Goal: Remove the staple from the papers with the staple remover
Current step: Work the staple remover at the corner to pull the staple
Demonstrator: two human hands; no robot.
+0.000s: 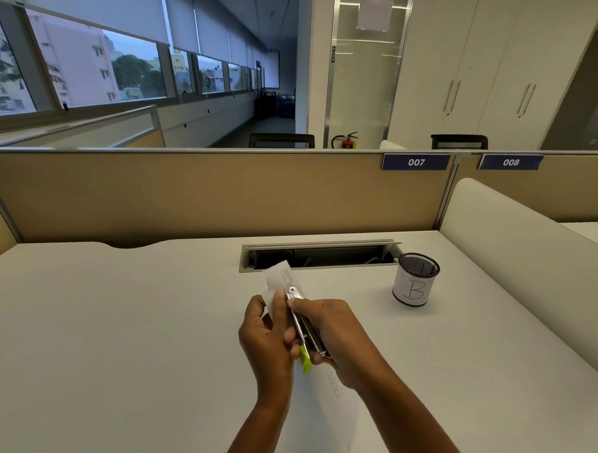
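Head view — two hands (267,331) (334,330), one staple remover (303,326)

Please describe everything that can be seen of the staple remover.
The staple remover is a slim tool of shiny metal with a bright green plastic end nearest the person. It lies slanted, metal tip pointing away, against the papers. The right hand grips it; the left hand holds the papers beside it. The staple is not discernible.

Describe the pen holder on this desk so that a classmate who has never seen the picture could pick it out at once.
Start at the open cable tray set into the white desk. Just right of its end stands the pen holder, a black mesh cup. A white paper band with a handwritten letter B wraps it, and nothing else stands upright on the desk.
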